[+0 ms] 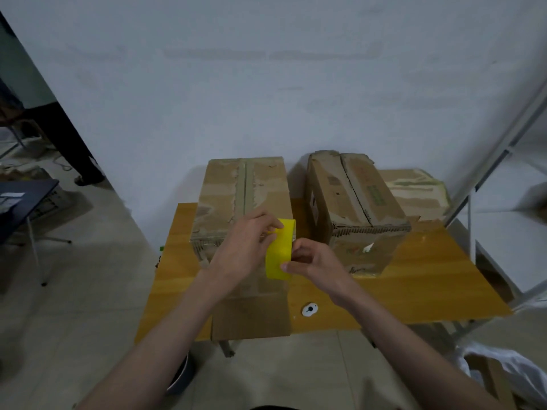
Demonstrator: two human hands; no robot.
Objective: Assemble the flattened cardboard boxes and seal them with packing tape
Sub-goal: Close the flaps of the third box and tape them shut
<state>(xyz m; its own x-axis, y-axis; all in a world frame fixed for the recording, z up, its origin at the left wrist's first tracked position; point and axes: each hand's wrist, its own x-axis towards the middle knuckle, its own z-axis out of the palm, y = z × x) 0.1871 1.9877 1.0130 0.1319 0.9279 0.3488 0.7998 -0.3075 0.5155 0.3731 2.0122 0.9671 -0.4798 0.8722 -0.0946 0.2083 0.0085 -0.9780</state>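
Note:
A yellow tape roll [279,251] is held up above the near end of the left cardboard box [236,196]. My left hand [245,247] grips the roll from the left, fingers curled over its top edge. My right hand [310,263] pinches the roll's lower right edge with thumb and fingers. The left box stands assembled on the wooden table [414,279], with an old tape strip down its top seam. A second assembled box [352,199] stands to its right, top flaps closed. A flat cardboard piece [251,318] lies under my hands at the table's front edge.
A small white disc [309,309] lies on the table near the front. More flattened cardboard [414,187] leans behind the right box. A metal rack [503,161] stands at the right, a dark chair [26,202] at the left, a white bag [503,371] on the floor.

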